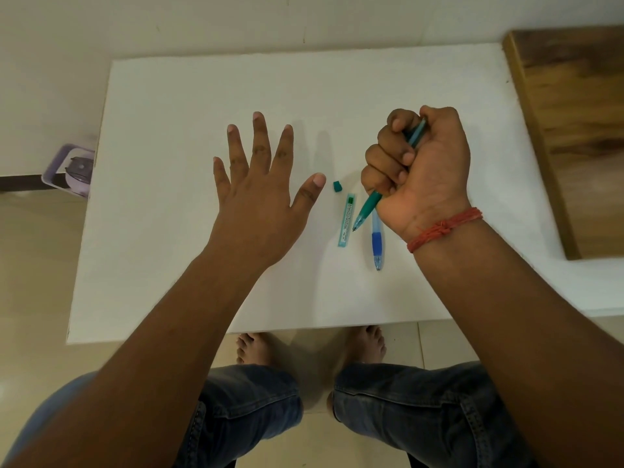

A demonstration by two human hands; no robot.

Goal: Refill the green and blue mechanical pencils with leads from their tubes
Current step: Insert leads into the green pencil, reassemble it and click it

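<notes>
1. The green pencil's refill appears to be the step in hand: the right hand wraps its fingers round the green pencil, tip pointing down toward the person, above the white table.
2. The left hand hovers with fingers spread, holding nothing, well to the left of the lead tube.
3. The lead tube lies flat just left of the green pencil's tip; its small green cap sits apart, just beyond its open end. Whether leads remain inside is too fine to tell.
4. The blue pencil lies just right of the tube, partly under the right wrist.
5. Next likely calls for opening the pencil's top and tipping in leads.
</notes>
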